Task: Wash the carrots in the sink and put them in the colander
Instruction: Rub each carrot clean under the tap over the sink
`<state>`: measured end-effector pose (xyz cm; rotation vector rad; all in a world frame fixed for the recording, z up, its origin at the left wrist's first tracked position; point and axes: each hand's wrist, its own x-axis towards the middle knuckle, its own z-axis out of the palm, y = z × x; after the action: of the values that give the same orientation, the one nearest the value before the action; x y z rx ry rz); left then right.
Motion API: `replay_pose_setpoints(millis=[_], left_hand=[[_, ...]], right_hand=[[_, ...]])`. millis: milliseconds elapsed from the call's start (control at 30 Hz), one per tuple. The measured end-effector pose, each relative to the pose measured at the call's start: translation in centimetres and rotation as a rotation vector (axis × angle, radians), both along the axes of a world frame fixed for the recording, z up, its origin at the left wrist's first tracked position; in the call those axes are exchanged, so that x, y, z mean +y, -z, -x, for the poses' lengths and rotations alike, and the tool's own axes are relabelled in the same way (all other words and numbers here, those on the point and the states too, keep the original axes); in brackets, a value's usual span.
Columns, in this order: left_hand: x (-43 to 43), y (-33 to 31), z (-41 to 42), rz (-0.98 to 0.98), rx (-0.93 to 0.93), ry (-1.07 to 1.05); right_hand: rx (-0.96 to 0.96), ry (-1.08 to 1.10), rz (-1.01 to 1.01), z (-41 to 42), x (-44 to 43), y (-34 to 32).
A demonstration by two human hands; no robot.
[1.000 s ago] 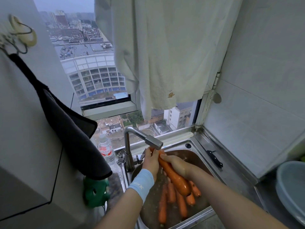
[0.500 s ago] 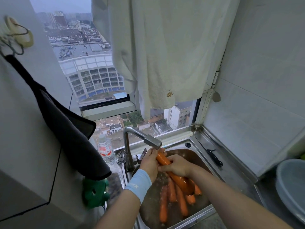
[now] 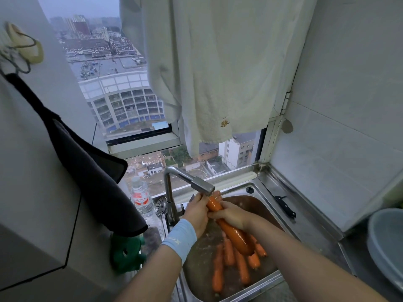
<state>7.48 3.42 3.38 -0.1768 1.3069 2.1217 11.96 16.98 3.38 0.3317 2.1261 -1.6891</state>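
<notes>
Left hand point(image 3: 197, 211): fingers curl round the upper end of the big carrot point(image 3: 236, 237), right under the tap spout point(image 3: 201, 186)
Right hand point(image 3: 232, 215): wraps the carrot's middle, just below the left hand; the thick end juts past its wrist, over the sink point(image 3: 257, 205)
Loose carrots point(image 3: 218, 273): lie in the water below both hands
Slip: wet skin on wet carrot; the heavy end hangs free, so a slack grip probably drops it onto those below
Knock: left knuckles sit almost against the spout; an upward rub may bang them
Knife point(image 3: 285, 207): on the ledge right of the right hand; a wide swing could sweep it
Colander: perhaps the pale bowl point(image 3: 386, 240) far right of the right arm; holes not visible
</notes>
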Motion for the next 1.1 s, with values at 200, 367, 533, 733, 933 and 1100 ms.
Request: replay_pose_setpoints(millis=[200,367,533,733,933,1100], left_hand=[[-1.0,0.7,0.9,0.144,-0.028,-0.167],[-1.4,0.2,1.0,0.104,-0.02,-0.137],[-1.6,0.0,0.1,-0.003,-0.045,-0.077],[-0.4,0.4,0.1,0.115,-0.156,-0.234],[-0.6,0.3,-0.6,0.012,-0.155,-0.151],[0.0,1.2,-0.9,0.216,0.002,0.039]], right_hand=[[0.074,-0.035,-0.145,0.1,-0.2,0.3],[0.053,-0.016,-0.076,-0.3,-0.5,0.3],[0.02,0.028,-0.012,-0.3,-0.6,0.3],[-0.027,-0.086,-0.168,-0.8,-0.3,0.7],[-0.044,-0.063,-0.171,-0.7,-0.3,0.4],[-0.05,0.014,-0.176,-0.2,-0.1,0.3]])
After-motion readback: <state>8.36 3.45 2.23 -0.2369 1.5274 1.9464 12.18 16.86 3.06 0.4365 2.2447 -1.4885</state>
